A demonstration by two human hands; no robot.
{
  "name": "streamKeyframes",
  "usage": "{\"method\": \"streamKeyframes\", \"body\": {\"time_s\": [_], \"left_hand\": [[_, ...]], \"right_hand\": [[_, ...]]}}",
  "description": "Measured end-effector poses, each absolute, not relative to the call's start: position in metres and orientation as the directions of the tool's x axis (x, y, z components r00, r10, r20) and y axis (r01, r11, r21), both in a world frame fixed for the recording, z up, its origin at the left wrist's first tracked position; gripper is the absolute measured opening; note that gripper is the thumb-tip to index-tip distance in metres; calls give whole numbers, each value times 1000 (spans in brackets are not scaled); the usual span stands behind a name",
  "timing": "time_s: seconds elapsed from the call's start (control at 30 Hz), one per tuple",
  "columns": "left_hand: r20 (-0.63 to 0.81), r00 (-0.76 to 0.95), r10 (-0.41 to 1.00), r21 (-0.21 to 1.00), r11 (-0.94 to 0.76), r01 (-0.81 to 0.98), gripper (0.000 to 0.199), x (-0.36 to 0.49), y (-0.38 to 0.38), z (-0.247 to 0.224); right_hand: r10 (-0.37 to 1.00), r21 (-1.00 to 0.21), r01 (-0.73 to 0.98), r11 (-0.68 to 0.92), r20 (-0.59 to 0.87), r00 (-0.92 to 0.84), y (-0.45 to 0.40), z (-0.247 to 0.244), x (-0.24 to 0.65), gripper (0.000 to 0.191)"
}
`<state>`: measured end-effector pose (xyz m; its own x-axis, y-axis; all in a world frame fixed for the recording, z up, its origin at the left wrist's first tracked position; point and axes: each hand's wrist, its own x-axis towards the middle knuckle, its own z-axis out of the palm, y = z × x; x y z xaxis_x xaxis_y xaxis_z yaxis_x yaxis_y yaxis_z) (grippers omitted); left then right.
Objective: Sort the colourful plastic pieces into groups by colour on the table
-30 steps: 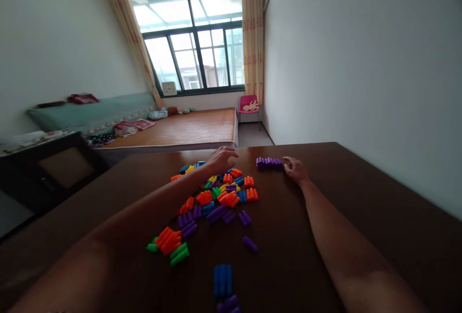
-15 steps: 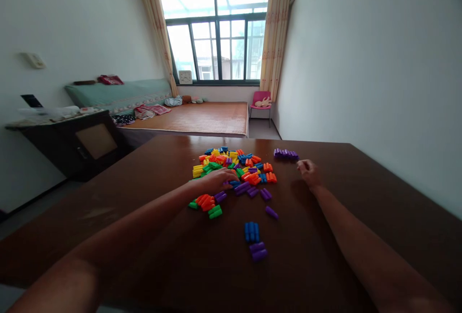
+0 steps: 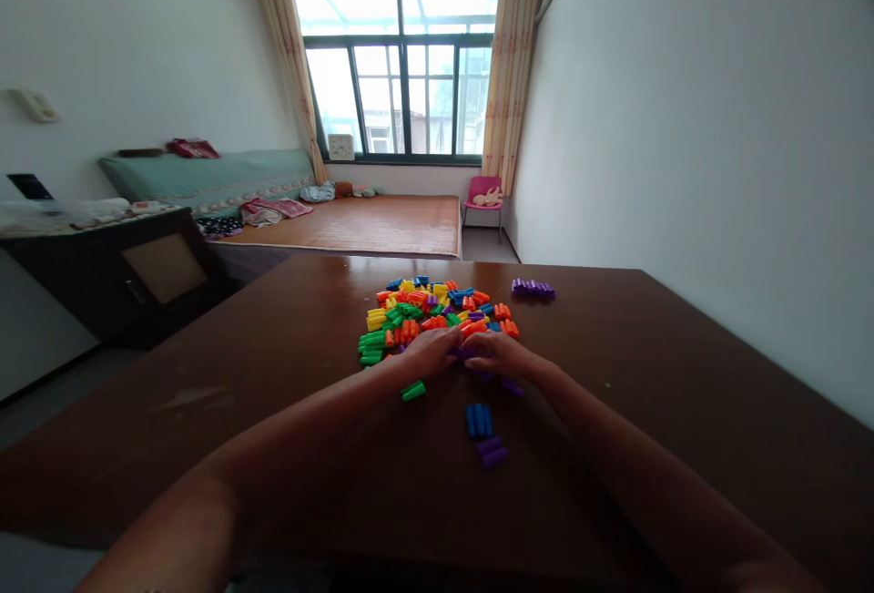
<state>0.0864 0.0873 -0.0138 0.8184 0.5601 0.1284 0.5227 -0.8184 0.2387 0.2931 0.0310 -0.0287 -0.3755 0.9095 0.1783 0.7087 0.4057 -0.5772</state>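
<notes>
Both hands meet at the front edge of a pile of colourful plastic pieces (image 3: 410, 309). My left hand (image 3: 434, 349) has its fingers closed near a purple piece (image 3: 462, 354). From the right, my right hand (image 3: 497, 352) reaches to the same purple piece, its fingers curled around it. Closer to me lie a blue piece (image 3: 479, 421) and a purple piece (image 3: 492, 453). A green piece (image 3: 413, 391) rests below my left wrist. A row of joined purple pieces (image 3: 533, 288) lies right of the pile.
The brown table (image 3: 273, 465) fills the foreground. Beyond it are a bed (image 3: 382, 221), a pink chair (image 3: 483, 197) and a window. A dark cabinet (image 3: 160, 270) stands at the left, and a white wall runs along the right.
My right hand has moved left from beside the purple row to the pile's front edge. My left hand has shifted slightly right, meeting it. The view has turned a little.
</notes>
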Motion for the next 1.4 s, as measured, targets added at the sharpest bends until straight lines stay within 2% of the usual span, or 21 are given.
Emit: {"method": "streamKeyframes", "body": {"time_s": [0.2, 0.27, 0.37, 0.43, 0.53, 0.63, 0.73, 0.87, 0.97, 1.2, 1.4], "left_hand": [[181, 830, 528, 289, -835, 468, 14, 86, 96, -3], [214, 818, 535, 333, -827, 454, 15, 88, 103, 4], [266, 814, 516, 409, -826, 389, 19, 96, 112, 15], [276, 823, 496, 433, -829, 354, 22, 109, 116, 21], [268, 825, 497, 428, -829, 360, 29, 141, 122, 24], [230, 825, 516, 381, -828, 412, 32, 182, 131, 20], [194, 787, 585, 342, -793, 505, 33, 225, 145, 12], [153, 762, 629, 323, -761, 563, 35, 270, 165, -4], [119, 772, 624, 316, -761, 566, 35, 291, 176, -15], [206, 764, 612, 280, -785, 553, 33, 298, 191, -29], [199, 826, 527, 234, -844, 482, 25, 294, 195, -39]], "right_hand": [[924, -562, 736, 377, 284, -257, 30, -16, 294, 14], [934, -611, 719, 331, 321, -158, 32, -10, 315, 16], [948, -741, 657, 138, 291, 130, 38, -13, 367, 21], [921, -776, 631, -3, 244, 305, 44, -24, 406, 20], [846, -731, 657, -182, 224, 484, 55, -46, 450, 17], [786, -634, 707, -313, 246, 568, 70, -60, 469, 20], [787, -614, 714, -335, 234, 570, 83, -67, 475, 24], [899, -698, 699, -157, 192, 394, 84, -74, 485, 31], [931, -683, 725, -88, 203, 305, 81, -77, 493, 36], [883, -567, 807, -164, 281, 376, 87, -76, 480, 24], [911, -535, 821, -200, 207, 357, 89, -68, 468, 30]]}}
